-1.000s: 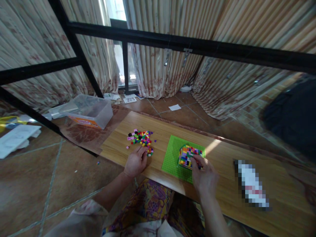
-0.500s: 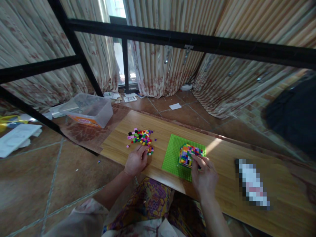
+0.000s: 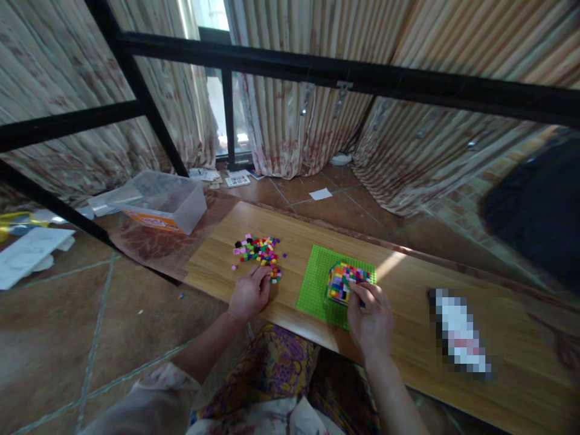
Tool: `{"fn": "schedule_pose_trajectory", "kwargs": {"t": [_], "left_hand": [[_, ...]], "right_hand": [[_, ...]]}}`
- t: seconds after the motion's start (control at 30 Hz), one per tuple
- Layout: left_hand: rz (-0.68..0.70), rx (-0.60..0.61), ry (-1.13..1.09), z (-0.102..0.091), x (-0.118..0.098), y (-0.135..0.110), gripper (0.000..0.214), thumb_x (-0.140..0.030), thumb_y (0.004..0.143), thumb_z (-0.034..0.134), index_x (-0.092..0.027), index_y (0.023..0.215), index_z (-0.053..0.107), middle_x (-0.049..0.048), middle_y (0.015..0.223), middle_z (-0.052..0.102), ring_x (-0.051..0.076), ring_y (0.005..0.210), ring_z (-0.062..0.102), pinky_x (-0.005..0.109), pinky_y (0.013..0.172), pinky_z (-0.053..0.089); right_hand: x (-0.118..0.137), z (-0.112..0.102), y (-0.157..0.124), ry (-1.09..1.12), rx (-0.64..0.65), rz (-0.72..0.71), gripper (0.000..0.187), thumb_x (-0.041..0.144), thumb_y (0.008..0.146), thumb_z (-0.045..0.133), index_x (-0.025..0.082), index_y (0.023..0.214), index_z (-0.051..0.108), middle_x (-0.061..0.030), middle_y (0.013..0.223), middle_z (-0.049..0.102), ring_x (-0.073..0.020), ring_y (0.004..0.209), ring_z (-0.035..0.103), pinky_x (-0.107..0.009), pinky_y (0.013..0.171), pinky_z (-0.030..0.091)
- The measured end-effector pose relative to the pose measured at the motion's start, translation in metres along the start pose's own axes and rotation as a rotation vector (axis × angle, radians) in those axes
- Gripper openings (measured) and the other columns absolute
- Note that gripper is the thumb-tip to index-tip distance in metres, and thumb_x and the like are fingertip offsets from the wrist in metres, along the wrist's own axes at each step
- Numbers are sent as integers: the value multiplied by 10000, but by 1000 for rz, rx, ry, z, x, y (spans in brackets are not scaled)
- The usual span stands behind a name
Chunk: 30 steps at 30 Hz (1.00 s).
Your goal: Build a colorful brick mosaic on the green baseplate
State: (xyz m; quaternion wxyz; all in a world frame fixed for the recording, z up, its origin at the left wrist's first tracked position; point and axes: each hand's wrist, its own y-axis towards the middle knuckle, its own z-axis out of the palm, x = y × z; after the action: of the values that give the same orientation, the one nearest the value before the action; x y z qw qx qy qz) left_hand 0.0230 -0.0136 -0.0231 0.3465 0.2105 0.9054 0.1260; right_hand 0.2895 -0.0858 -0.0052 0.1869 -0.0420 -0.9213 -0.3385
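block build [image 3: 341, 281]: partly behind right fingers [image 3: 368, 293] | dark object [image 3: 537, 208]: edge-cropped | white item [image 3: 460, 332]: pixelated

Brown tiled floor [image 3: 54, 338]; pleated curtains [image 3: 276, 124] flanking bright window [image 3: 218, 109]; black frame [image 3: 176, 47]; sunlight streak [image 3: 390, 264] on wooden table [image 3: 212, 260].

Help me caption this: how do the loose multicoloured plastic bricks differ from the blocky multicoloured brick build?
The loose multicoloured plastic bricks lie scattered; the blocky multicoloured brick build is packed together. The loose bricks are on the brown wooden tabletop; the build sits on the green studded baseplate. Both mix many colours.
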Motion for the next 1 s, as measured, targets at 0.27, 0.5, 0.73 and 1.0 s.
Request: {"fn": "schedule_pose_trajectory", "kwargs": {"t": [0.27,0.5,0.73,1.0], "left_hand": [[1,-7,1,0,0,1,184,-185,900,431,-194,988,593,62,923,628,174,845,603,291,749,489],[0,-9,3,0,0,0,184,-183,898,430,-197,982,592,59,921,630,173,850,605,297,755,492],[-11,-18,-20,0,1,-1,176,-201,907,428,-202,989,584,57,942,636,178,869,610,302,764,498],[-5,-24,-34,1,1,-2,179,-194,910,427,-206,1008,576,58,934,637,174,862,612,301,761,502]], "right_hand": [[0,2,-2,-33,-2,12,267,309,894,445,192,916,684,-73,939,650,-184,871,573,-337,777,474],[2,3,-5,-7,-64,25,254,323,904,466,200,931,686,-77,963,640,-186,908,570,-341,798,474],[3,3,-6,-17,-59,38,267,332,910,459,206,936,693,-74,960,642,-189,918,573,-337,799,469],[22,-4,0,-85,-81,-1,232,293,901,491,213,996,687,-74,958,668,-195,887,587,-363,829,438]]}}
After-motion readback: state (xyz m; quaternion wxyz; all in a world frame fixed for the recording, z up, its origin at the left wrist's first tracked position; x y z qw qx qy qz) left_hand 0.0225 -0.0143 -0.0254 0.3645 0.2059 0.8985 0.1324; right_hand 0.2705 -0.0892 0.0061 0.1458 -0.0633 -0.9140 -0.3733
